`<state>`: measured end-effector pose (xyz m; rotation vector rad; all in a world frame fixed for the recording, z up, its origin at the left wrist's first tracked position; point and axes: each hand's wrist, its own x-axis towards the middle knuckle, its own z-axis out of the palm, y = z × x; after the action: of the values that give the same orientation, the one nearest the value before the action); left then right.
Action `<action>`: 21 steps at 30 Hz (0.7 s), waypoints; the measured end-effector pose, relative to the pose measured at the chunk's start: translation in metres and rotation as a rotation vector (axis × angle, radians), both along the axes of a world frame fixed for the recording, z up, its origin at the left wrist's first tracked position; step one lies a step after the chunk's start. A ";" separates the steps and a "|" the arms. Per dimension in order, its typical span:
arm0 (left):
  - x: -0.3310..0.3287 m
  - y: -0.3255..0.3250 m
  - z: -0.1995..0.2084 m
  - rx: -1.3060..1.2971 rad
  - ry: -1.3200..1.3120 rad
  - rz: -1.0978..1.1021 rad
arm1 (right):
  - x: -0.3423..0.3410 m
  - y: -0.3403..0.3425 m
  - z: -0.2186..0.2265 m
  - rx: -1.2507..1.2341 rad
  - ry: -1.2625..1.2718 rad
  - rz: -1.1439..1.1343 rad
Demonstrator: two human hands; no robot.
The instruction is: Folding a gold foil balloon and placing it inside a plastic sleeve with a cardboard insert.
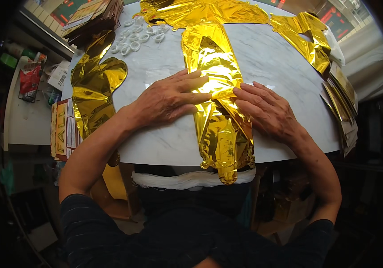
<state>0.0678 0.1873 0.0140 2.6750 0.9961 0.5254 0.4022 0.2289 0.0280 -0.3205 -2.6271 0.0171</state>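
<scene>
A flat, deflated gold foil balloon (218, 67) lies lengthwise in front of me on the marble-patterned table (155, 143), folded over itself in its middle. Its near end, with small tabs, hangs past the table's front edge. My left hand (169, 96) rests on its left side, fingers stretched out across the foil. On the opposite edge lies my right hand (267, 107), with the fingers extended and the tips on the foil. Neither hand grips anything that I can see; the right thumb is mostly hidden.
Other flat gold foil balloons lie at the left (95, 85), the far side (209, 13) and the right (307, 40). Several small white coils (135, 38) sit far left. Stacked flat packages (95, 18) stand behind them; more packages (343, 107) lean at the right edge. White strands (169, 179) hang below the front edge.
</scene>
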 end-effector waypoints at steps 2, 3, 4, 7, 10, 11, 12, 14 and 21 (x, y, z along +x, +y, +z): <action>0.000 0.001 0.000 0.007 0.003 -0.002 | -0.005 0.004 0.000 0.019 -0.043 -0.013; 0.000 0.001 0.000 0.013 0.006 -0.007 | -0.004 0.008 -0.001 0.015 -0.089 0.025; 0.001 0.001 0.000 0.013 0.005 -0.006 | -0.003 0.011 -0.003 0.010 -0.136 0.062; -0.001 0.001 0.001 0.007 -0.001 -0.007 | -0.001 0.014 -0.010 -0.047 -0.120 0.092; -0.001 0.002 0.000 0.001 -0.009 -0.014 | -0.004 0.016 -0.008 -0.145 -0.094 0.077; -0.002 0.002 0.000 0.008 -0.010 -0.014 | -0.006 0.016 -0.005 -0.220 -0.080 0.053; -0.002 0.002 0.001 0.018 -0.009 -0.015 | -0.010 0.015 -0.002 -0.278 -0.032 0.020; -0.003 0.005 -0.003 0.023 -0.013 -0.022 | -0.010 0.026 -0.009 -0.443 0.091 0.008; 0.000 0.007 0.005 -0.213 -0.225 0.056 | -0.041 0.078 0.017 -1.129 0.017 -0.289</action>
<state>0.0677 0.1945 0.0187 2.3479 1.0020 0.6730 0.3612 0.3065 0.0446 -1.0332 -2.2462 1.3956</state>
